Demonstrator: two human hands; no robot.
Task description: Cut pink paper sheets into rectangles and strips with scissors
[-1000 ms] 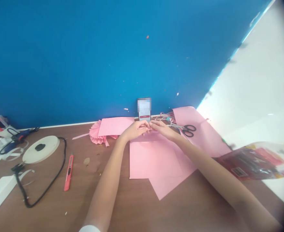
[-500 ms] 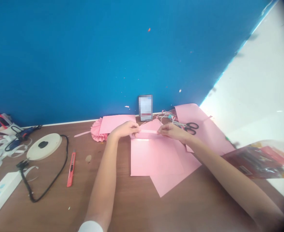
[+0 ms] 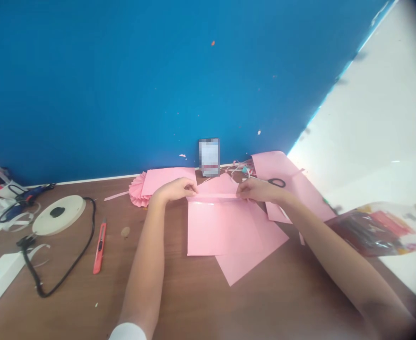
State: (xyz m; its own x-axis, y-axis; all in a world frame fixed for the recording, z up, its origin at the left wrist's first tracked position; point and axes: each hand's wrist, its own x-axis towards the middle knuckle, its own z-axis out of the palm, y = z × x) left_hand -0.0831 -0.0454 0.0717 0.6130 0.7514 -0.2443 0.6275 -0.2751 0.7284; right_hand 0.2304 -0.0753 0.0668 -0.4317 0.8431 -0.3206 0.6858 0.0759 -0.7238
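A pink paper sheet (image 3: 215,229) lies on the table with a narrow folded band (image 3: 217,195) along its far edge. My left hand (image 3: 177,190) pinches the left end of that band, fingers bent together. At the band's right end, my right hand (image 3: 256,190) grips it between thumb and fingers. Beneath, a second pink sheet (image 3: 231,274) sticks out at an angle. Scissors (image 3: 277,182) are partly hidden behind my right hand. Left of my left hand are another pink sheet (image 3: 169,177) and a pleated pink paper fan (image 3: 137,191).
A phone (image 3: 210,157) leans against the blue wall. A red utility knife (image 3: 100,248), a white tape reel (image 3: 59,215), a black cable (image 3: 73,269) and a white power strip (image 3: 0,278) lie at left. More pink paper (image 3: 293,189) and a plastic package (image 3: 381,226) are at right.
My hands have moved farther apart along the folded band, showing more of it between them. The view has shifted slightly to the right.
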